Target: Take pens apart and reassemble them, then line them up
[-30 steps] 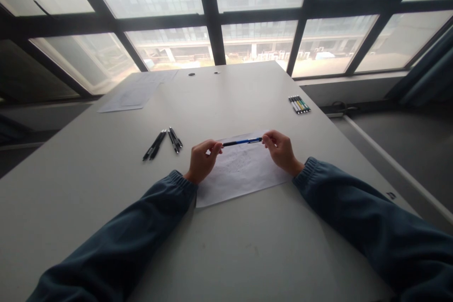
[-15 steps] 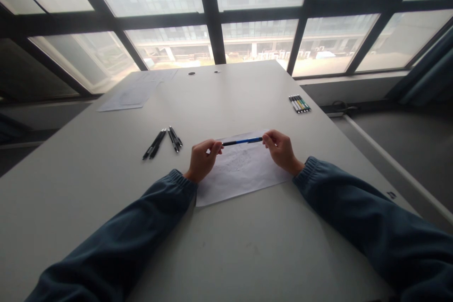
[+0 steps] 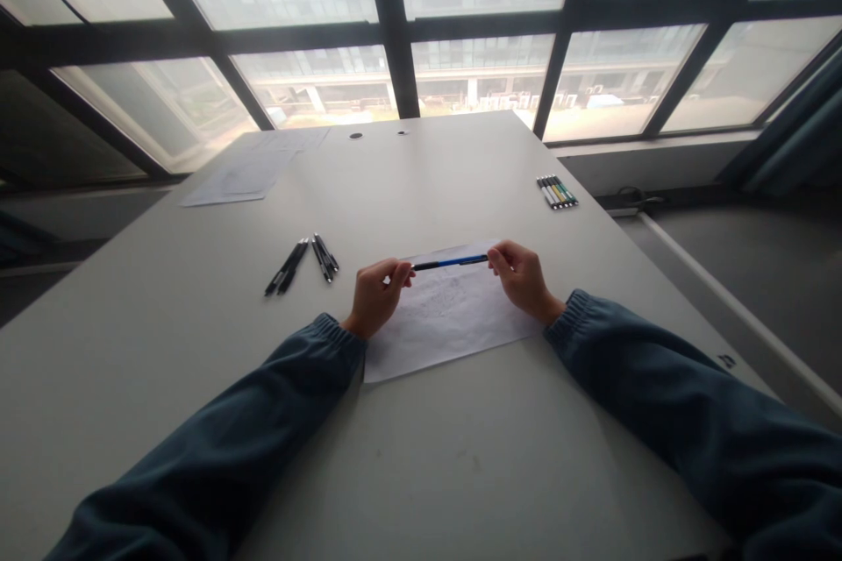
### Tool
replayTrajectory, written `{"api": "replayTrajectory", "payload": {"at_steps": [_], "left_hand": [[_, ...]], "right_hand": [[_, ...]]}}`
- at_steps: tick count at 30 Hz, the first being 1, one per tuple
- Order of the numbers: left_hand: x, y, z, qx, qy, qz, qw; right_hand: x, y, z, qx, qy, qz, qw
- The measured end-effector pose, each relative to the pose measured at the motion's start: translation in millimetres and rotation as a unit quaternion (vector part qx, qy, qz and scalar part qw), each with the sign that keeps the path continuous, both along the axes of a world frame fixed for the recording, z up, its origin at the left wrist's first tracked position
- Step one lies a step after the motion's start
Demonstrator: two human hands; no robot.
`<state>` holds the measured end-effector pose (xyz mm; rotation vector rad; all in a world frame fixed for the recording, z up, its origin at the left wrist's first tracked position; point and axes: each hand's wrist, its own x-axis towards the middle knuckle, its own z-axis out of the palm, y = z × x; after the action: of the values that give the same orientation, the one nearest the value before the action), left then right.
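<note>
A blue pen (image 3: 453, 262) with a black grip is stretched level between my two hands. My left hand (image 3: 378, 294) pinches its black end between thumb and fingers. At the other end, my right hand (image 3: 523, 279) is closed on the clip end in the same kind of pinch. Beneath the pen lies a white sheet of paper (image 3: 438, 346) with faint marks on it, partly covered by both hands. To the left of my left hand, black pens (image 3: 287, 267) lie in a bunch, and a second small group of pens (image 3: 324, 259) rests beside them.
The white table (image 3: 421, 184) reaches up to the windows. A row of several pens (image 3: 557, 192) in different colours lies near its right edge. Loose papers (image 3: 240, 175) are at the far left. A small dark item (image 3: 727, 361) sits by the right edge, past my right sleeve.
</note>
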<state>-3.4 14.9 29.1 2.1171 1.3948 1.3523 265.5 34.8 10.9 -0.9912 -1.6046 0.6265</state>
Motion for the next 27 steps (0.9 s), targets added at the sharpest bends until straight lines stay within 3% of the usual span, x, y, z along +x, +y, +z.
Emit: {"api": "replayTrajectory", "payload": {"at_steps": [27], "left_hand": [[0.7,-0.2,-0.6,0.004,0.002,-0.004,1.0]], "right_hand": [[0.3,-0.2,-0.4,-0.005,-0.002,-0.001,1.0]]}}
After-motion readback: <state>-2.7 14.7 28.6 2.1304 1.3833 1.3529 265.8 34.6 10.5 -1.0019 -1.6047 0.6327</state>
